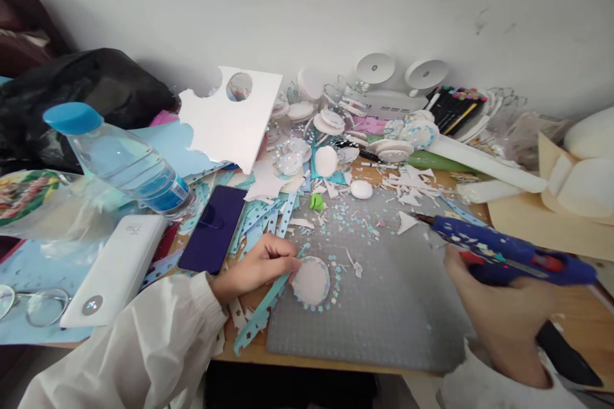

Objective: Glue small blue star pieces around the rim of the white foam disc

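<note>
My left hand [263,265] is closed, its thumb and fingertips at the left rim of a round white disc [311,281]. Small pale-blue stars edge that disc, and a loose string of stars curves along its right side. Under the fingers runs a light-blue paper strip [261,316] with star-shaped holes; whether it is also gripped I cannot tell. At the right, my right hand [503,313] is wrapped round a blue hot glue gun [508,249], tilted with its nozzle pointing left above the mat. Paper bits cling to its side.
The grey cutting mat [374,326] carries paper scraps, tiny stars and a green bell [316,202]. Left are a phone [213,229], a power bank [115,271], glasses [48,307] and a water bottle [129,163]. White discs [329,121] and a cut foam board [230,124] stand behind.
</note>
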{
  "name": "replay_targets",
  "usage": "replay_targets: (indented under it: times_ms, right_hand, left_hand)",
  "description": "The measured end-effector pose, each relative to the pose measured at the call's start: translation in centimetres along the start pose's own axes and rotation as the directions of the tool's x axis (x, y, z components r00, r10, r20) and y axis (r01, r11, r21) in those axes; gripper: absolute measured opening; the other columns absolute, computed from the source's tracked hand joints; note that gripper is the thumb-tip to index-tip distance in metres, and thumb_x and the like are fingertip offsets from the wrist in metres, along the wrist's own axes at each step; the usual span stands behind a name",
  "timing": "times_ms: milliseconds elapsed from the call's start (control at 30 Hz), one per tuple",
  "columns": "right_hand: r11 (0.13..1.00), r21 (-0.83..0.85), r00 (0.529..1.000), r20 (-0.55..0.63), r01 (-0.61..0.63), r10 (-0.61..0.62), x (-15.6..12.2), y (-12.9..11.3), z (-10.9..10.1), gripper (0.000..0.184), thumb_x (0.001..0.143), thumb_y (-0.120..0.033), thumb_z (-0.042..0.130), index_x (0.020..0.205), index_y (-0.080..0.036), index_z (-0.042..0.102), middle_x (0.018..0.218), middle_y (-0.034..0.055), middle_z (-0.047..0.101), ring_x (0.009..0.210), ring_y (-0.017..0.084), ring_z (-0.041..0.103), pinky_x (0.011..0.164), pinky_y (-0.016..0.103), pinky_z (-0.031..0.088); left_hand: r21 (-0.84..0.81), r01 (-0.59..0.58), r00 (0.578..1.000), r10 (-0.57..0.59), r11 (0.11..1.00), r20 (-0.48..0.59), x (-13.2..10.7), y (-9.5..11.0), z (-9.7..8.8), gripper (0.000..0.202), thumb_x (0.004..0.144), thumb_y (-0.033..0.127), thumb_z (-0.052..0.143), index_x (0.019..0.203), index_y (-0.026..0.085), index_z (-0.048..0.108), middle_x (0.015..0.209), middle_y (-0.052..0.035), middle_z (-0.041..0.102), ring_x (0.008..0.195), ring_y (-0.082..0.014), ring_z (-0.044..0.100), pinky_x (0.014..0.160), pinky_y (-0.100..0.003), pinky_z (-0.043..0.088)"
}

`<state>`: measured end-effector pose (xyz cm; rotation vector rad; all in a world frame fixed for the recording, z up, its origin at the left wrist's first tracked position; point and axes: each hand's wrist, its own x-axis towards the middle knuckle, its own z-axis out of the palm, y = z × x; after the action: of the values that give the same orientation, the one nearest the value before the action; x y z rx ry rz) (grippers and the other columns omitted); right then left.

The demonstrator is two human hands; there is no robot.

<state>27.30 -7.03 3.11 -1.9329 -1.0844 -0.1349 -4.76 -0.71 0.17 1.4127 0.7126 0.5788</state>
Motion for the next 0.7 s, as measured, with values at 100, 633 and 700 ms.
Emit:
replay_targets:
  times_ms: [100, 633, 700]
  right_hand:
    - [0.985, 0.108, 0.982, 0.120, 0.131, -0.144, 0.1, -2.7, 2.3, 0.021, 0.054, -0.029, 0.069, 0.052, -0.025, 0.048, 0.045, -0.0022, 0.049, 0.043, 0.020, 0.050, 0.047, 0.035, 0.044]
    - [0.837, 0.534, 0.832, 0.407, 0.118, -0.377, -2.6, -4.6, 6.4, 0.024, 0.065, -0.017, 0.065, 0.058, -0.025, 0.043, 0.045, -0.0061, 0.046, 0.038, 0.013, 0.044, 0.037, 0.026, 0.038]
    - [0.839, 0.522, 0.815, 0.413, 0.153, -0.406, -2.6, -4.6, 6.5, 0.025, 0.066, -0.017, 0.064, 0.058, -0.025, 0.042, 0.045, -0.0061, 0.045, 0.040, 0.013, 0.045, 0.038, 0.026, 0.038]
  left_hand:
    - [0.007, 0.002, 1.000, -0.002, 1.000, 0.025, 0.1, 0.4, 0.0, 0.040, 0.083, 0.036, 0.058, 0.049, 0.014, 0.054, 0.042, 0.0046, 0.034, 0.043, -0.0076, 0.029, 0.046, -0.024, 0.021]
    - [0.019, 0.014, 0.994, -0.016, 1.000, 0.111, 0.3, 0.7, 0.0, 0.038, 0.084, 0.031, 0.056, 0.050, 0.014, 0.052, 0.047, 0.0019, 0.045, 0.046, -0.0076, 0.038, 0.046, -0.022, 0.025]
    - [0.026, 0.018, 0.993, -0.021, 1.000, 0.115, 0.2, 0.7, 0.0, 0.038, 0.084, 0.031, 0.056, 0.050, 0.014, 0.051, 0.047, 0.0026, 0.043, 0.045, -0.0072, 0.037, 0.045, -0.022, 0.025]
